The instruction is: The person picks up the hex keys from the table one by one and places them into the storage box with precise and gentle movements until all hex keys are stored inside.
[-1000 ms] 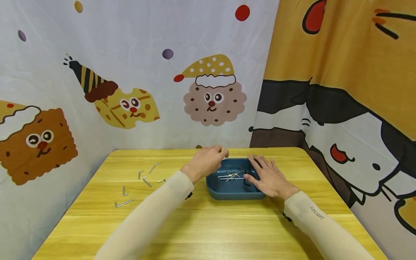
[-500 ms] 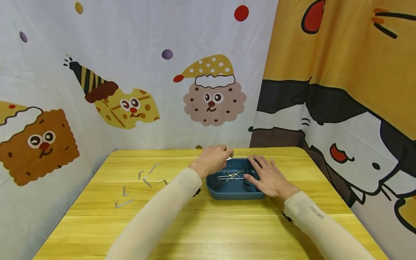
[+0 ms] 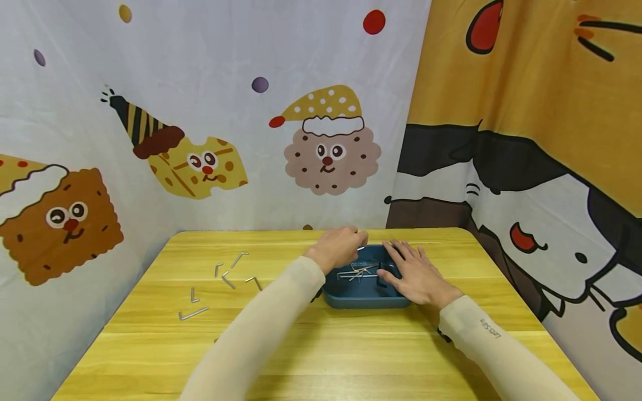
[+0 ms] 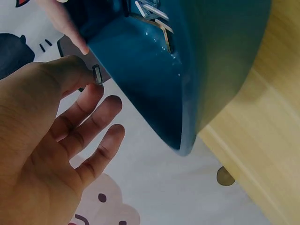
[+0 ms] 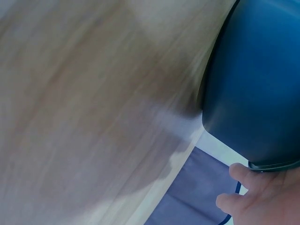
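Note:
My left hand [image 3: 337, 248] pinches a small silver hex key [image 4: 97, 75] between thumb and index finger, above the blue bin [image 3: 366, 303] near its back left rim. The other fingers of that hand are spread, as the left wrist view shows. Inside the bin lie several crossed hex keys [image 3: 357, 275], mostly silver. A black L-shaped piece [image 3: 380, 283] sits in it too, close by my right thumb. My right hand [image 3: 420, 279] rests on the bin's right rim with its fingers extended. In the right wrist view, its fingertips show beside the bin's outer wall [image 5: 255, 93].
To the left of the bin, several loose silver hex keys [image 3: 193, 313] are scattered over the wooden table [image 3: 361, 351]; one [image 3: 254, 281] lies by my left sleeve. A patterned curtain [image 3: 281, 206] hangs right behind the table's back edge.
My left hand has moved right, carrying the pinched hex key from the bin's left edge to over its back part. My right hand stays in place on the rim.

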The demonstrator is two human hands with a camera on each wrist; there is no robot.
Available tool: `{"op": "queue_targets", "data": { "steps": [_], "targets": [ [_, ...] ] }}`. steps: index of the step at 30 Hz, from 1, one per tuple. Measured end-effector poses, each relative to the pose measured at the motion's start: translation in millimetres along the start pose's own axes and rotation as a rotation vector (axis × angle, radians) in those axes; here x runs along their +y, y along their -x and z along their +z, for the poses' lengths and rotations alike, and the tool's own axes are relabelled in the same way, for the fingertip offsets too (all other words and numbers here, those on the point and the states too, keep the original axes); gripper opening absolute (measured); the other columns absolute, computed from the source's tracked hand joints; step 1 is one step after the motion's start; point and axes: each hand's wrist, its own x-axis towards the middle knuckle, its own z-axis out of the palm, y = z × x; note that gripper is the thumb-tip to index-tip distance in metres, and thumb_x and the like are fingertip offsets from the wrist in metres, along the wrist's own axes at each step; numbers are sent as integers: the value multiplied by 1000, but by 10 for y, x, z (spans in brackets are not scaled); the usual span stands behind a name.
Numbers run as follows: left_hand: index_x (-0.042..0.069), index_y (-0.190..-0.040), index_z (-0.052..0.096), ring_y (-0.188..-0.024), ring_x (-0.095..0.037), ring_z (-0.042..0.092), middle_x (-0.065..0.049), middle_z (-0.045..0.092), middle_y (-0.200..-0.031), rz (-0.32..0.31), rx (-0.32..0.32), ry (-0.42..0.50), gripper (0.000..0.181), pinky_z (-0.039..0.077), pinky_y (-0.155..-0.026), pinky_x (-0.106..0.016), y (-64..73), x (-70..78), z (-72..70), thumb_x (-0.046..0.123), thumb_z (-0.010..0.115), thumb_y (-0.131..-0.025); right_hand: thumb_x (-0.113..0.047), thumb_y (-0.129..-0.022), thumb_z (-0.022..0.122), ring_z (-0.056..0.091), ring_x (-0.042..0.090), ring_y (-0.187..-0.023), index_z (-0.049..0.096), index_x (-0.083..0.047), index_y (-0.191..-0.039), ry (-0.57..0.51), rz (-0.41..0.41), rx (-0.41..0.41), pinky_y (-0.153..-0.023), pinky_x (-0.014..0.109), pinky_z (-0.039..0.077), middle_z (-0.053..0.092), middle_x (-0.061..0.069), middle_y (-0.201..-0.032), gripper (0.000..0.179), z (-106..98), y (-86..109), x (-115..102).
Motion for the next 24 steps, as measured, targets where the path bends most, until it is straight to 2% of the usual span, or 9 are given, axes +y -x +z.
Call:
{"op": "queue_targets", "data": {
  "steps": [5, 13, 24],
  "targets": [
    [23, -146, 74, -115, -17, 79, -3, 79, -137, -3, -38, 2, 31, 69, -97, -33, -49, 19, 18, 25, 78, -115, -73, -118, 47, 24, 57, -178, 28, -13, -187, -3, 1, -2, -140, 86, 16, 30, 24, -191, 93, 0, 0, 0],
    [20, -144, 75, -114, -16, 76, -2, 78, -134, -22, -123, 33, 32, 68, -101, -35, -70, -1, 22, 25, 81, -113, -70, -119, 49, 25, 57, -178, 28, -15, -187, 0, -1, 1, -140, 86, 17, 31, 23, -192, 90, 15, 0, 7],
    [22, -140, 79, -125, -16, 77, 3, 81, -137, -24, -200, 24, 27, 65, -109, -35, -70, 65, -52, 23, 80, -113, -71, -119, 47, 25, 57, -178, 27, -16, -187, 2, -8, 1, -140, 86, 17, 30, 23, -192, 90, 16, 0, 24]
  ]
}}
